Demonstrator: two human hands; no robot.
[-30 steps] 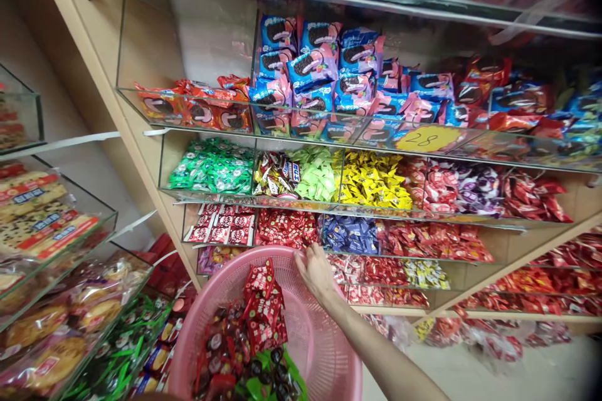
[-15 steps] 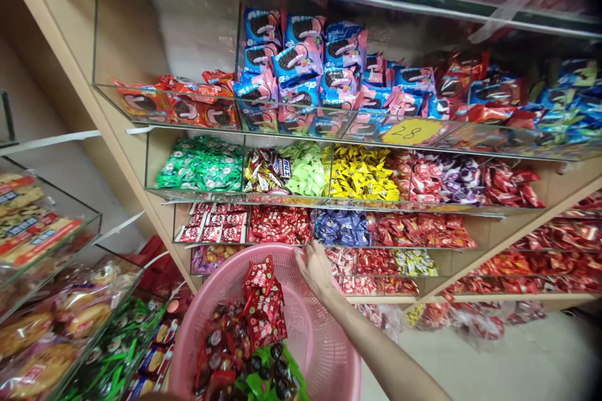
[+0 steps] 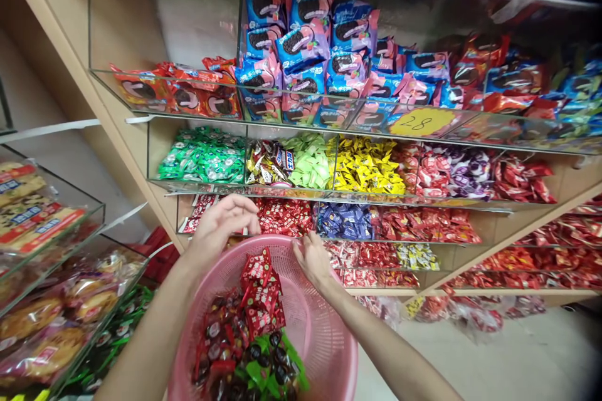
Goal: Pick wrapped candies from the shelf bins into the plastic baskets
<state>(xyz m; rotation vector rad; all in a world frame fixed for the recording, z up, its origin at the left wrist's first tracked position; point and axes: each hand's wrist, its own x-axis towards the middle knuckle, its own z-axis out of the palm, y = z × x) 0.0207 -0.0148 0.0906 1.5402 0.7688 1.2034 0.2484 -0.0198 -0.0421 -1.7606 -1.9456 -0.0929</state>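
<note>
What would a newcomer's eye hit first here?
Probably the big pink basket at bottom centre, with shiny red packets inside and the right hand gripping its far rim. Then the open left hand, near the rim's far left. Higher up, blue cookie packs pile at top centre, with a yellow sign reading 28 below and to their right.

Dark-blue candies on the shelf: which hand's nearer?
Right. The right hand is on the pink basket's rim, just below and left of the dark-blue candies in view; the left hand is farther left, past the red-wrapped candies.
</note>
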